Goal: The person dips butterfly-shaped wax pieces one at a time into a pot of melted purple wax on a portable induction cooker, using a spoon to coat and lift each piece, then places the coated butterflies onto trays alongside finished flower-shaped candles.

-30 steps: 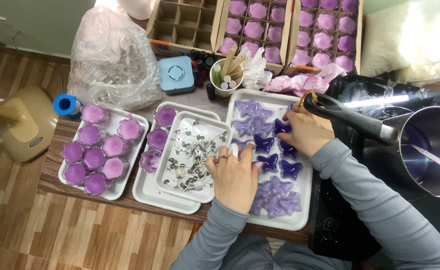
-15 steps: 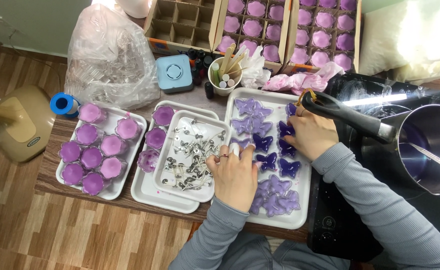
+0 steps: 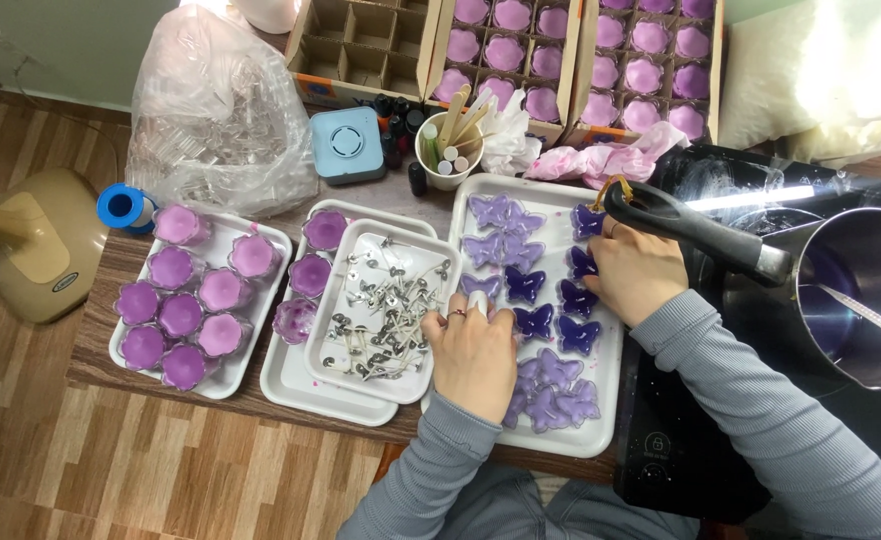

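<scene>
head view: both hands rest on the white rectangular tray (image 3: 601,440) of purple butterfly-shaped candles (image 3: 534,321) near the tabletop's front edge; left hand (image 3: 476,355) lies flat, fingers loosely spread; right hand (image 3: 639,275) fingers curl over dark candles, grip unclear.

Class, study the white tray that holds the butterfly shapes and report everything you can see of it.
The butterfly tray is a white rectangular tray with rounded corners and a raised rim, plastic by its look. It lies flat at the table's front edge, between the tray of metal wick tabs and the black cooktop. It holds butterfly moulds in pale lilac and deep purple. The left hand lies across its left side; the right hand rests over its right side.
</scene>
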